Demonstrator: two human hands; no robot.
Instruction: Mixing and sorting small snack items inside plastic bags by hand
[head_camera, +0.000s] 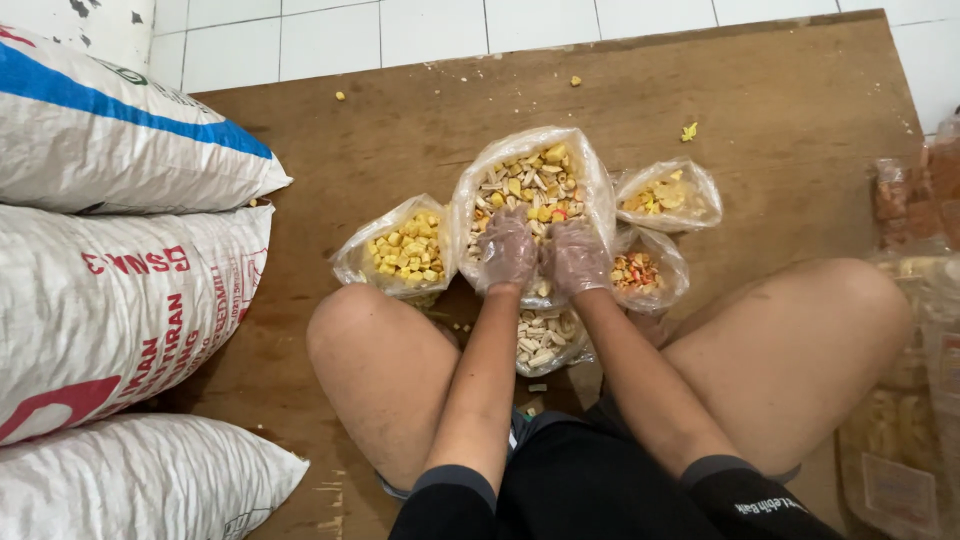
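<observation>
A large clear plastic bag (533, 150) of mixed yellow, white and orange snack pieces stands open on the brown wooden board (760, 120) in front of me. My left hand (507, 250) and my right hand (577, 255), both in thin clear plastic gloves, reach side by side into the near part of that bag, fingers curled down among the pieces. What, if anything, each hand grips is hidden by the pieces. A smaller bag of pale stick-shaped pieces (545, 340) lies between my forearms.
A bag of yellow cubes (405, 250) sits left of the big bag; two small bags (668, 195) (640, 270) sit right. Three stacked white woven sacks (110, 300) line the left. Packed snack bags (915, 380) lie at right. My bare knees flank the bags. Crumbs dot the board.
</observation>
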